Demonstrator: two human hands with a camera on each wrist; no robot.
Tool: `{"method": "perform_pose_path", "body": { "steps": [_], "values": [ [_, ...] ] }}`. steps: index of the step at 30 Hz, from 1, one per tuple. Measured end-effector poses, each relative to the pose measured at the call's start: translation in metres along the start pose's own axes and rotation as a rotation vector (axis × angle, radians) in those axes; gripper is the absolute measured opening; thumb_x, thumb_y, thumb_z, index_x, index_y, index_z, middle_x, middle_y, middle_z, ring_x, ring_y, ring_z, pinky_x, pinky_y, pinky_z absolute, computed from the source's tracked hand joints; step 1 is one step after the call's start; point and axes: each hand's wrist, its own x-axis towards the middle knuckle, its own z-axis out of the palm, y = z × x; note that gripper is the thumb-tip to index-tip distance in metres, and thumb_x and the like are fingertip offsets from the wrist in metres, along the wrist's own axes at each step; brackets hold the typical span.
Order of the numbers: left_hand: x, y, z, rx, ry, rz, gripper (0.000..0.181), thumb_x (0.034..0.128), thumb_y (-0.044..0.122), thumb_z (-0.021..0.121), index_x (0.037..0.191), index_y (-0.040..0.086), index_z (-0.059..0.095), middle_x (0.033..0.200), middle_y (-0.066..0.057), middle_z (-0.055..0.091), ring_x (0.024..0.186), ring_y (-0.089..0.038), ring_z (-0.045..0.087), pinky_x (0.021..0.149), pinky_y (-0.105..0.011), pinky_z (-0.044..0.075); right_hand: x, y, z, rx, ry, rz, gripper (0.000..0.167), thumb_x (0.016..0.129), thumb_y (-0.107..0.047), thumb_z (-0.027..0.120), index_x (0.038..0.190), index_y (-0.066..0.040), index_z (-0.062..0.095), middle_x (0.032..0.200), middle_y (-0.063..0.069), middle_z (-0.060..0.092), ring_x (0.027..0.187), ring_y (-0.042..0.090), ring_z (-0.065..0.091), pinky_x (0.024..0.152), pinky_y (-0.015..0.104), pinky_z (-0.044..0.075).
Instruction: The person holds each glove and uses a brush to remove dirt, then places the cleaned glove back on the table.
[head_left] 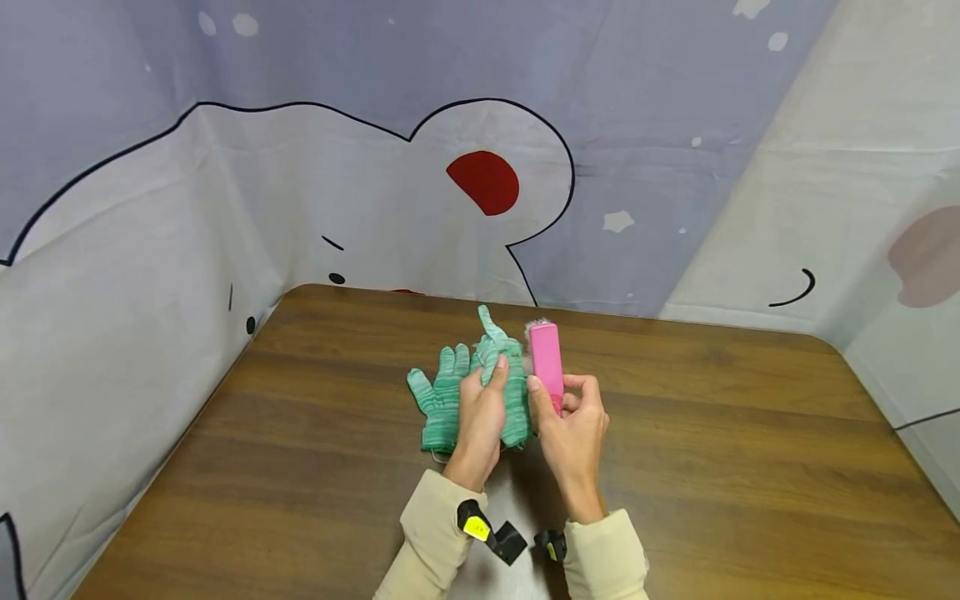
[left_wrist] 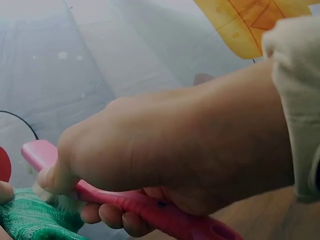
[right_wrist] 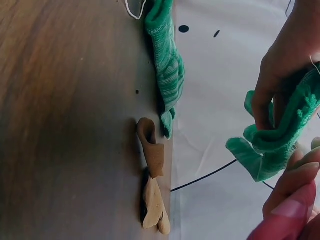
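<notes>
My left hand (head_left: 480, 417) grips a green striped knit glove (head_left: 515, 404) above the table, its thumb over the front. Fingers of the glove stick up past the hand. My right hand (head_left: 576, 437) holds a pink brush (head_left: 547, 358) by the handle, thumb along one side. In the left wrist view the brush's pale bristles (left_wrist: 60, 202) meet the green knit. A second green glove (head_left: 441, 400) lies on the table just left of my left hand; in the right wrist view that glove (right_wrist: 167, 70) lies apart from the held one.
The wooden table (head_left: 712, 467) has a printed cloth (head_left: 360, 192) behind it and at its sides. Two brown pieces, one curled (right_wrist: 150, 147) and one lighter (right_wrist: 154, 202), appear near the lying glove in the right wrist view; their kind is unclear. Black straps (head_left: 491, 533) circle the wrists.
</notes>
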Motion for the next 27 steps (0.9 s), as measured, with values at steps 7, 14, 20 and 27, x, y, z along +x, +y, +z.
{"method": "perform_pose_path", "body": {
  "steps": [7, 14, 20, 27],
  "values": [
    [-0.002, 0.001, 0.002, 0.221, 0.043, 0.143, 0.037, 0.0948, 0.026, 0.051, 0.065, 0.004, 0.046, 0.058, 0.002, 0.028, 0.059, -0.012, 0.033, 0.058, -0.026, 0.032, 0.001, 0.0, -0.001, -0.072, 0.021, 0.003, 0.041, 0.078, -0.039, 0.072, 0.098, -0.007, 0.055, 0.05, 0.001, 0.056, 0.038, 0.004, 0.04, 0.036, 0.024, 0.032],
    [-0.018, 0.026, 0.005, 0.234, 0.016, 0.206, 0.036, 0.0949, 0.014, 0.05, 0.061, 0.004, 0.042, 0.055, 0.004, 0.025, 0.053, -0.009, 0.027, 0.052, -0.024, 0.029, 0.005, 0.005, -0.003, -0.119, 0.064, 0.015, 0.043, 0.078, -0.039, 0.072, 0.099, -0.006, 0.054, 0.05, 0.002, 0.057, 0.041, 0.008, 0.045, 0.043, 0.026, 0.036],
    [-0.007, 0.01, 0.003, 0.21, 0.014, 0.287, 0.036, 0.0942, 0.024, 0.053, 0.071, -0.003, 0.056, 0.054, 0.003, 0.033, 0.051, -0.008, 0.031, 0.051, -0.024, 0.032, 0.013, 0.01, -0.012, 0.072, 0.031, 0.075, 0.045, 0.078, -0.036, 0.072, 0.101, -0.004, 0.05, 0.053, 0.002, 0.059, 0.036, 0.01, 0.049, 0.036, 0.022, 0.038],
    [-0.004, 0.0, 0.004, 0.083, 0.011, 0.194, 0.026, 0.0759, -0.002, 0.061, 0.101, -0.001, 0.058, 0.093, -0.008, 0.064, 0.082, -0.013, 0.056, 0.074, -0.029, 0.048, 0.001, -0.019, -0.01, 0.345, -0.17, 0.064, 0.031, 0.084, -0.009, 0.066, 0.103, 0.004, 0.046, 0.059, 0.023, 0.057, 0.035, 0.012, 0.046, 0.034, 0.022, 0.039]
  ]
}}
